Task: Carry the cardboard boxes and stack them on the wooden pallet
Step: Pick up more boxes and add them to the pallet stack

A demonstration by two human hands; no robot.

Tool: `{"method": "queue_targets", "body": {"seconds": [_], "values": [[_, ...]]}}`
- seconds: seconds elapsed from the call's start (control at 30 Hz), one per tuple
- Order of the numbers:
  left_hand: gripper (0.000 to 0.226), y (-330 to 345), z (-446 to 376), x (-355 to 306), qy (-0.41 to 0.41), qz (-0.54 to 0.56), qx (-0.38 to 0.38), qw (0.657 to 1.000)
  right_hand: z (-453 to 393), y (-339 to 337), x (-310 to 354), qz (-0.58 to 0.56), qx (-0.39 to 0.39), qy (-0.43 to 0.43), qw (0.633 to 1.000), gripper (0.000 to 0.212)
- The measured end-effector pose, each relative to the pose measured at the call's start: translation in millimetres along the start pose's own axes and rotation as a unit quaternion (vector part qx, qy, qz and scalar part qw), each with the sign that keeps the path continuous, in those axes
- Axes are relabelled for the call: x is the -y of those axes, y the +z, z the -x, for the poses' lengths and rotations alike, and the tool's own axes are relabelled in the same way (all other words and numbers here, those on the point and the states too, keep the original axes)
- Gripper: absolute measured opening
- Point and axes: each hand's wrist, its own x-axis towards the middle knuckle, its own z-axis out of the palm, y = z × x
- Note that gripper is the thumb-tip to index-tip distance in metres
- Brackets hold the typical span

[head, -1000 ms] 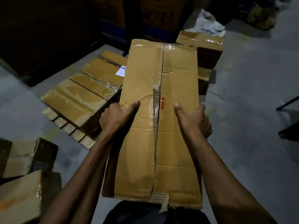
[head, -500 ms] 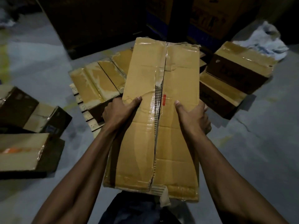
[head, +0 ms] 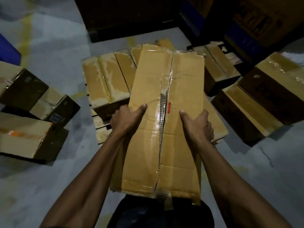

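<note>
I hold a long taped cardboard box lengthwise in front of my waist, its top seam split down the middle. My left hand grips its left edge and my right hand grips its right edge, thumbs on top. Its far end hangs over the wooden pallet, whose pale slats show at the near left corner. Several tan boxes lie side by side on the pallet, partly hidden behind the carried box.
Loose cardboard boxes lie on the grey concrete floor at the left, and two stacked boxes at the right. Dark crates and stacked cartons stand behind the pallet. A blue object sits at the far left edge.
My view has swung left and closer, so the pallet now lies straight ahead beneath the box's far end. Both hands keep the same grip on the box.
</note>
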Motion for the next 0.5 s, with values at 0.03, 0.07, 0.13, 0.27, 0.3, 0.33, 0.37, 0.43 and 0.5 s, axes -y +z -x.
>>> {"method": "queue_targets", "body": {"seconds": [0.03,0.07,0.13,0.27,0.3,0.33,0.37,0.43,0.5], "values": [[0.059,4,-4,-2,-0.013,0.002,-0.005,1.000,-10,3,2,0.004,0.010,-0.005,1.000,0.088],[0.059,8,-8,-3,-0.028,0.000,-0.014,1.000,-21,6,3,0.010,0.023,-0.010,1.000,0.088],[0.063,20,-14,1,-0.061,0.002,-0.031,0.998,-40,13,4,0.021,0.056,-0.023,0.998,0.088],[0.072,56,-26,14,-0.130,0.044,-0.025,0.990,-83,31,-5,0.050,0.127,-0.053,0.989,0.088],[0.073,63,-27,16,-0.146,0.053,-0.017,0.988,-92,36,-8,0.054,0.140,-0.058,0.987,0.089],[0.076,74,-29,18,-0.168,0.060,-0.018,0.984,-104,43,-12,0.061,0.161,-0.068,0.983,0.091],[0.078,84,-31,21,-0.190,0.067,-0.021,0.979,-116,52,-17,0.067,0.181,-0.076,0.978,0.092],[0.075,106,-37,23,-0.213,0.083,-0.016,0.973,-137,67,-31,0.079,0.212,-0.081,0.971,0.094],[0.072,125,-42,28,-0.237,0.105,-0.014,0.966,-154,83,-44,0.085,0.237,-0.086,0.964,0.095]]}}
